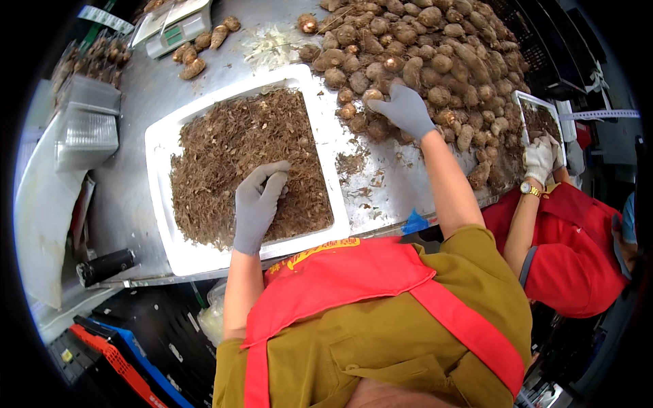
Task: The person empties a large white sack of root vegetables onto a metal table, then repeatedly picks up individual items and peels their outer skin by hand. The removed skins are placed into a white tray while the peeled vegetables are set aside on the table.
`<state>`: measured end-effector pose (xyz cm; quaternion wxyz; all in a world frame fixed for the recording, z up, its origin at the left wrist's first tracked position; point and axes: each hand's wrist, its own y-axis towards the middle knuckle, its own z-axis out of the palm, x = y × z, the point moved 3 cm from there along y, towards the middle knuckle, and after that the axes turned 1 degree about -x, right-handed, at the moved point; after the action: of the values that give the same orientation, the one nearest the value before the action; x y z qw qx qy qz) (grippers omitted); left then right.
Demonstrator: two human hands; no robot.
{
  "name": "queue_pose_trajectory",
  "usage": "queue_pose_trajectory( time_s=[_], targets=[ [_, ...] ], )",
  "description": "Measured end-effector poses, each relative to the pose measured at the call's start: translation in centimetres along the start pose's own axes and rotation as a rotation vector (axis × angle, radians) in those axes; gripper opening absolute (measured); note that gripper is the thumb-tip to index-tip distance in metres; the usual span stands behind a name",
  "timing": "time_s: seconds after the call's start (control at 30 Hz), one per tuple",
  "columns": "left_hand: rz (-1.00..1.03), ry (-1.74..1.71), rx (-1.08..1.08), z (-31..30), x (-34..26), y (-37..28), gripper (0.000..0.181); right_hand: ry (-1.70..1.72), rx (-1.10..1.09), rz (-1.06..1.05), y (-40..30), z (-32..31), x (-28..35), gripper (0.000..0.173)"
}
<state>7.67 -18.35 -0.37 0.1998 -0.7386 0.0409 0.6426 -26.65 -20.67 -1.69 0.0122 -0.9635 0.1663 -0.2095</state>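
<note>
My left hand (259, 204), in a grey glove, is over a white foam box (339, 204) filled with brown fibrous peelings (229, 148). Its fingers are curled together, and whether anything is between them cannot be made out. My right hand (405, 109), gloved in the same grey, reaches to the near left edge of a large heap of taro corms (459, 66). Its fingertips touch or rest beside a round taro corm (372, 95); a firm hold on it is not visible. More small taros (347, 111) lie just below those fingers.
A digital scale (176, 30) stands at the back left, with several loose taros (192, 69) beside it. Clear plastic trays (89, 127) are stacked at left, above a black roll (106, 266). At right, a co-worker's gloved hands (542, 158) work by a smaller foam box (560, 122).
</note>
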Motion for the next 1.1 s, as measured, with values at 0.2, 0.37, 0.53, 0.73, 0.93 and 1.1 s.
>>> queue_pose_trajectory(
  time_s=[0.2, 0.37, 0.53, 0.73, 0.93, 1.1],
  targets=[
    [0.235, 0.15, 0.046, 2.6, -2.9, 0.9, 0.067, 0.901, 0.246, -0.15, -5.5, 0.2, 7.5, 0.054],
    [0.369, 0.206, 0.091, 2.3, -3.7, 0.8, 0.072, 0.841, 0.292, -0.412, -7.7, 1.0, 12.5, 0.049],
    [0.317, 0.314, 0.04, 1.1, -3.1, 0.1, 0.066, 0.252, 0.132, -0.565, -7.7, 1.0, 14.1, 0.047],
    [0.446, 0.506, -0.043, 0.1, -3.5, -0.1, 0.066, 0.269, 0.162, -0.667, -8.8, 1.7, 14.7, 0.043],
    [0.453, 0.609, -0.16, -0.4, -3.9, -0.3, 0.062, 0.353, -0.011, -0.802, -9.0, 2.4, 15.3, 0.033],
    [0.499, 0.57, -0.156, -1.0, -3.9, -0.3, 0.062, 0.191, 0.181, -0.647, -7.1, -0.3, 15.3, 0.044]
  ],
)
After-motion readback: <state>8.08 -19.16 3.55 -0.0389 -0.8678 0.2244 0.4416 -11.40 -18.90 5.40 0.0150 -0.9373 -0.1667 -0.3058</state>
